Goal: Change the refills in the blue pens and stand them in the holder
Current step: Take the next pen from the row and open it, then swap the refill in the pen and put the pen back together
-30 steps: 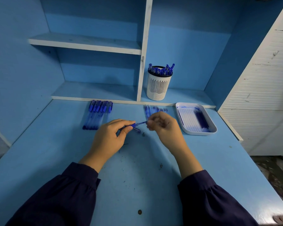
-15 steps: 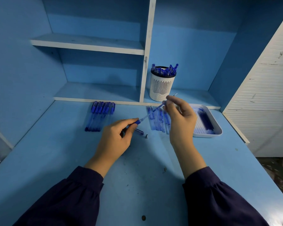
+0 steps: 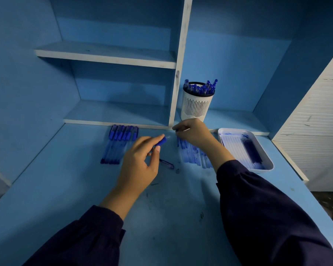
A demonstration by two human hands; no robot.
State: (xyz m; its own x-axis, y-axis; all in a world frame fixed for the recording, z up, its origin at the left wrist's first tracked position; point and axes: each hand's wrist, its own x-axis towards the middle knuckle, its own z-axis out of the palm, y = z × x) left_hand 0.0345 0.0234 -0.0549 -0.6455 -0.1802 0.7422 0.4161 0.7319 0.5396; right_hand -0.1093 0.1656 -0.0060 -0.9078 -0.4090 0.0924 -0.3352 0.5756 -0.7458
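Note:
My left hand [image 3: 140,162] grips a blue pen barrel [image 3: 161,141], its open end pointing up and right. My right hand [image 3: 194,132] hovers over a row of refills [image 3: 192,155] lying on the desk, fingers pinched on a thin refill whose pale end [image 3: 184,129] sticks out to the left. A pen cap [image 3: 166,163] and a small tip piece [image 3: 177,171] lie on the desk between my hands. A row of blue pens [image 3: 119,144] lies at the back left. The white slotted holder [image 3: 196,106] stands on the low shelf with several blue pens in it.
A white tray [image 3: 265,160] with refills in it sits at the right of the blue desk [image 3: 171,208]. A shelf unit with a white divider [image 3: 181,64] rises behind. A white slatted panel [image 3: 319,121] borders the desk on the right.
My right hand pulled the refill out of the barrel, lifted it away, and has now come down over the refill row. My left hand kept the barrel and tilted it upward.

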